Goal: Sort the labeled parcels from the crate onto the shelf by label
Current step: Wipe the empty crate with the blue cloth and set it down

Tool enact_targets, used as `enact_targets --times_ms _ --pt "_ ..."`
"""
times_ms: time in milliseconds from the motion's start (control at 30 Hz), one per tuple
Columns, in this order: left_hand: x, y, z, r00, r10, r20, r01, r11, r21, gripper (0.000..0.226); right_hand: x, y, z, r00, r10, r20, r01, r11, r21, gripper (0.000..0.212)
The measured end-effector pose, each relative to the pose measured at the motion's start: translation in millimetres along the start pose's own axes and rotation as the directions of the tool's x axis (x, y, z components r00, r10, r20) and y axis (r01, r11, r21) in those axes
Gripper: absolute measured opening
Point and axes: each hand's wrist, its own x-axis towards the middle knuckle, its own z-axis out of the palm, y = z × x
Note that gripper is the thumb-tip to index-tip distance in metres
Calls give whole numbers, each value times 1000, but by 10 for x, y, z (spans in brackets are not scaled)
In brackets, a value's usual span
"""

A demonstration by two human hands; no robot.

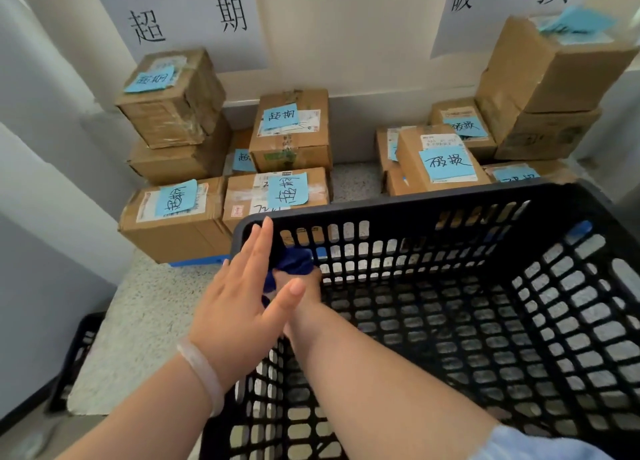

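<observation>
Left hand [239, 293] flat, right hand [309, 287] grips one blue wad [293, 262]; one crate [415, 204].

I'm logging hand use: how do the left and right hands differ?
The left hand is flat, fingers straight, holding nothing; the right hand grips a crumpled blue bundle. The left hand is by the crate rim; the right hand reaches inside. Only the left wrist wears a bracelet. Both are bare.

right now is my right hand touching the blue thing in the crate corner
Touching. The head view shows the right hand gripping the blue thing, with no gap.
</observation>
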Motion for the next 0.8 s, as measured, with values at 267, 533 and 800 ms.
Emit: enact_targets --times_ms 267,533,800 --pt "7 -4 1 1000 -7 -8 7 999 -35 80 390 -324 -732 969 -73 -237 -50 879 -474 21" --pt "20 -25 5 999 -32 -12 31 996 -79 85 250 -821 -1648 782 -210 -587 104 972 -210 50" --pt "52 -51 11 999 -1 -39 -5 988 -154 79 236 -1558 -2405 482 -357 -800 348 916 -199 51"
